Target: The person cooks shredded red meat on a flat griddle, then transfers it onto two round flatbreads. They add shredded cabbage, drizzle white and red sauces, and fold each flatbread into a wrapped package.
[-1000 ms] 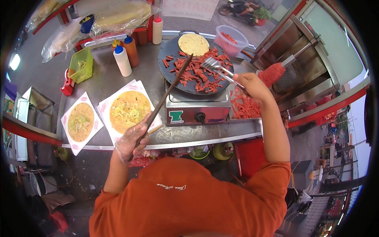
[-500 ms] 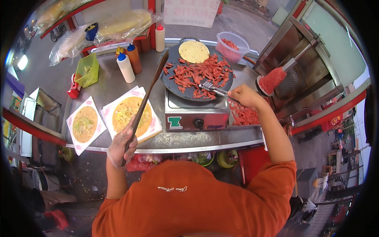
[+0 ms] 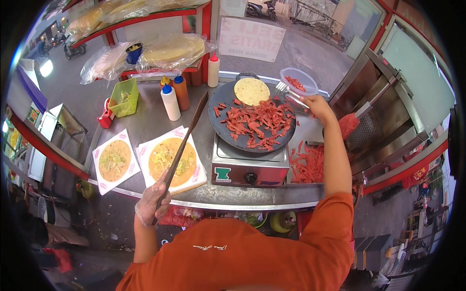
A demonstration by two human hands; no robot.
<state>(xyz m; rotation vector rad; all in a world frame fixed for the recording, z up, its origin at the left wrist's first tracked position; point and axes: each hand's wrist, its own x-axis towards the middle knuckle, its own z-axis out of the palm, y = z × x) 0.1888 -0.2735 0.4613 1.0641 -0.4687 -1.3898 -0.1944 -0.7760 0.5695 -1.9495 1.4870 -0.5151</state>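
Observation:
My left hand point(image 3: 152, 201), in a clear plastic glove, is closed round the lower end of a long dark wooden spatula point(image 3: 184, 140), which slants up toward the griddle's left edge. With my right hand point(image 3: 319, 109) I grip a metal fork point(image 3: 291, 93). Its tines are by the near left rim of a clear plastic tub point(image 3: 311, 87) holding red meat. On the round black griddle point(image 3: 221, 123) lie red meat strips point(image 3: 257, 121) and a pale flatbread point(image 3: 251, 92) at the far side. The griddle sits on a steel gas stove point(image 3: 250, 167).
Two flatbreads topped with shredded greens point(image 3: 115, 159) point(image 3: 171, 157) rest on white paper at left. Behind stand sauce bottles point(image 3: 170, 103) and a green basket point(image 3: 127, 97). More meat point(image 3: 308, 162) fills a tray right of the stove, beside a vertical meat roaster point(image 3: 347, 125).
My right hand has lifted the fork off the meat strips and carried it up and right to the tub. My left hand still grips the spatula. The whole view has shifted.

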